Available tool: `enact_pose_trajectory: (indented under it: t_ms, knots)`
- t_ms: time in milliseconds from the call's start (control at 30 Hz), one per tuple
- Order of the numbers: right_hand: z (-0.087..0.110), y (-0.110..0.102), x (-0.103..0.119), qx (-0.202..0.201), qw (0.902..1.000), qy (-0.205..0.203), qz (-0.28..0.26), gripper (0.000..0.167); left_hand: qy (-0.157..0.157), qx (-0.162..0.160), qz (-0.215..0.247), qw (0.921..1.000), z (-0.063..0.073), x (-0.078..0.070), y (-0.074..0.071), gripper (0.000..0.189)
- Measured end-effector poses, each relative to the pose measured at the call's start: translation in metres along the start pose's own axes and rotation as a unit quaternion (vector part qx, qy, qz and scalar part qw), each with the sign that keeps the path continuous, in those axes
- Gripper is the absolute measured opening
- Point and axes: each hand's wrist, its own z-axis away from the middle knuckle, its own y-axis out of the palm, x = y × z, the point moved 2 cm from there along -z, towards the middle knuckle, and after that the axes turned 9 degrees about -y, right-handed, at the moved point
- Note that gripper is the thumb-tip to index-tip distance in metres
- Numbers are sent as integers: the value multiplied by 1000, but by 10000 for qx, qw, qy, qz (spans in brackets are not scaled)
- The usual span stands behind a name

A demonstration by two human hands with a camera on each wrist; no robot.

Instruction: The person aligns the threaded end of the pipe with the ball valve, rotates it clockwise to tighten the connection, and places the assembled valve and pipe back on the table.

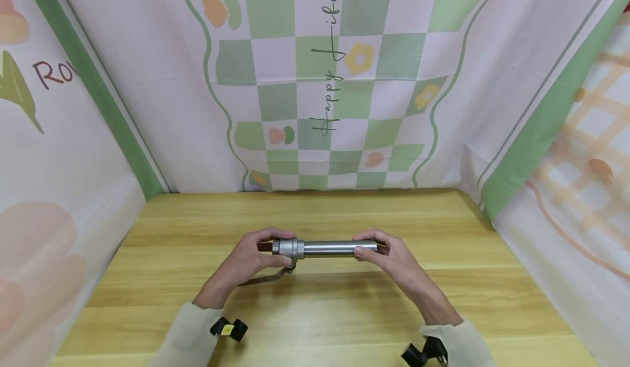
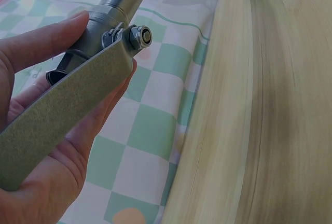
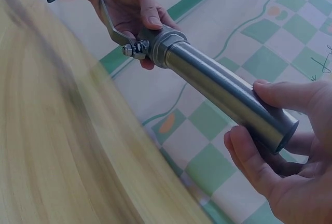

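Note:
A metal ball valve is joined end to end with a shiny steel pipe, both held level above the table. My left hand grips the valve body between thumb and fingers. The valve's lever handle slants back past the palm, fixed by a nut on the stem. At the pipe's far end, my right hand pinches it, thumb on the near side and fingertips around the other. In the right wrist view the open end of the pipe shows between thumb and fingers.
Below lies a wood-grain table. A printed curtain with green checks hangs behind its back edge, with more cloth at the left and right. Black wrist cameras sit on both sleeves.

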Motion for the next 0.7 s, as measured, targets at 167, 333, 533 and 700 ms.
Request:
enact_pose_trajectory:
  t_ms: [167, 333, 533, 700]
  knots:
    - [1, -1, 0, -32, 10000, 35, 65, 34, -3, 17, 31, 10000, 0, 0, 0, 46]
    - [1, -1, -2, -69, 10000, 18, 48, 33, -13, 11, 21, 10000, 1, 0, 1, 46]
    - [1, -1, -3, -121, 9999, 16, 46, 33, -53, -1, 67, 10000, 1, 0, 2, 47]
    - [0, -1, -4, -133, 9999, -4, 35, 32, -57, -2, 77, 10000, 1, 0, 2, 46]
